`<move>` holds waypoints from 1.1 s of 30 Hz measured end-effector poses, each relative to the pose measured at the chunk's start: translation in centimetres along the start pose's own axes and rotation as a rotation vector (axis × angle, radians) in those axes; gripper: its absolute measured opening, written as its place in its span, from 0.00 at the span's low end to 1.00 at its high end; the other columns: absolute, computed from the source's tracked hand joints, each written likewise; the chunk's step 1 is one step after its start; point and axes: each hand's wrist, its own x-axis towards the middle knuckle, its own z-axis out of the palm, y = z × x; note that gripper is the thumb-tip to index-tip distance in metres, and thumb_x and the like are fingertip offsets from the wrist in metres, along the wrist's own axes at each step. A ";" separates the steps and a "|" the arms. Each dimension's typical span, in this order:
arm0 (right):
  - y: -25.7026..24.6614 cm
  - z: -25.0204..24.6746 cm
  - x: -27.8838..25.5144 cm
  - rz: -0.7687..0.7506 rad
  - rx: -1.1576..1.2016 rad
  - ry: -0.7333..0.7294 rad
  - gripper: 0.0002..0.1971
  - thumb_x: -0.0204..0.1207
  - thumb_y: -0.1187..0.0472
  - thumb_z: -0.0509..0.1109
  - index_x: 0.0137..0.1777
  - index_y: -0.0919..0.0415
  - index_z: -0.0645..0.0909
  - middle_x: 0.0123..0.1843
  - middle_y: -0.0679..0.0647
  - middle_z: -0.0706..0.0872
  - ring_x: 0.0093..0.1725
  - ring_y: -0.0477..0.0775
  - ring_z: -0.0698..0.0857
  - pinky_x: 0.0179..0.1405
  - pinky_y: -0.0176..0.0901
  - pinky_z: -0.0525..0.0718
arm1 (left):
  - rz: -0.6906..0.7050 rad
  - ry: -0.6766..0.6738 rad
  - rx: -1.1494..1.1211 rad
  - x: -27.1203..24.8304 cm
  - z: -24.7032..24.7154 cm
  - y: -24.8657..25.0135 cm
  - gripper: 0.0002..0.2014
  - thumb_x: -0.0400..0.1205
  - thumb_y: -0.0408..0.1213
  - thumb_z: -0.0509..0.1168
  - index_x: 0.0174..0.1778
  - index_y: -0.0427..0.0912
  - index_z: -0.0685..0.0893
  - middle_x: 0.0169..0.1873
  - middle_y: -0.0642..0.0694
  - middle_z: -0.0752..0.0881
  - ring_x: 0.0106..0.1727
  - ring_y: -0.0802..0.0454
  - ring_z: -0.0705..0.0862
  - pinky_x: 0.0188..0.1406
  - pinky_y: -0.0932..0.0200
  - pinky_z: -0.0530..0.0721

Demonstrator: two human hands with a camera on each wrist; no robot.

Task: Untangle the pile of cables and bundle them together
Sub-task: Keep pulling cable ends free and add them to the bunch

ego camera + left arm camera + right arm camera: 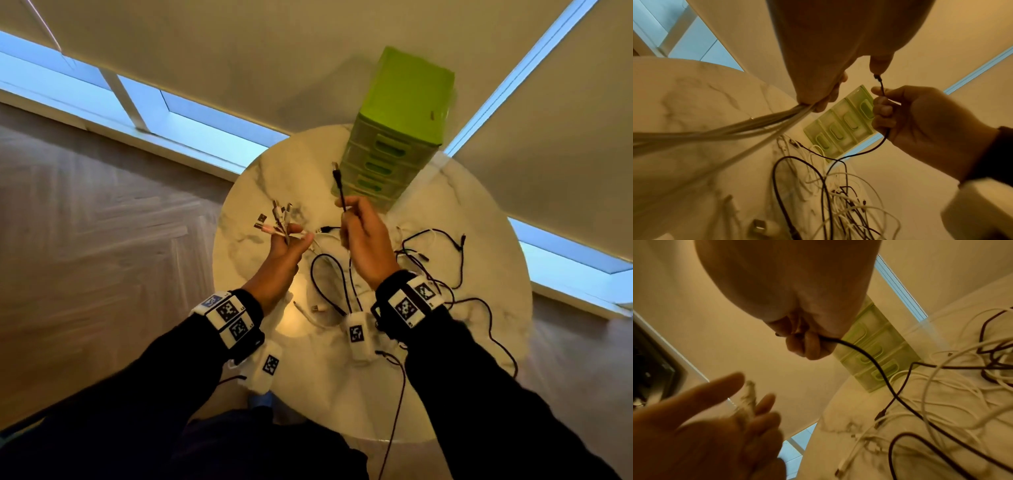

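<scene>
My left hand holds a bunch of white cables above the round marble table, their plug ends fanning out up and left. In the left wrist view the white cables run from the fingers down to the left. My right hand grips a black cable near its plug, which points up and away. In the right wrist view the black cable trails down from the fist to the table. A tangle of black and white cables lies on the table under and right of the hands.
A green set of small drawers stands at the table's far edge, just beyond the right hand. A loose black cable hangs over the table's right edge. Wooden floor surrounds the table; window strips and blinds lie beyond.
</scene>
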 end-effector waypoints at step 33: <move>8.9 -7.8 -8.4 0.166 -0.636 -0.334 0.21 0.87 0.39 0.51 0.44 0.48 0.80 0.34 0.45 0.87 0.42 0.47 0.87 0.58 0.53 0.80 | 0.560 0.128 -0.102 -2.2 -1.1 12.5 0.20 0.93 0.54 0.43 0.39 0.49 0.66 0.27 0.56 0.65 0.26 0.58 0.60 0.28 0.61 0.59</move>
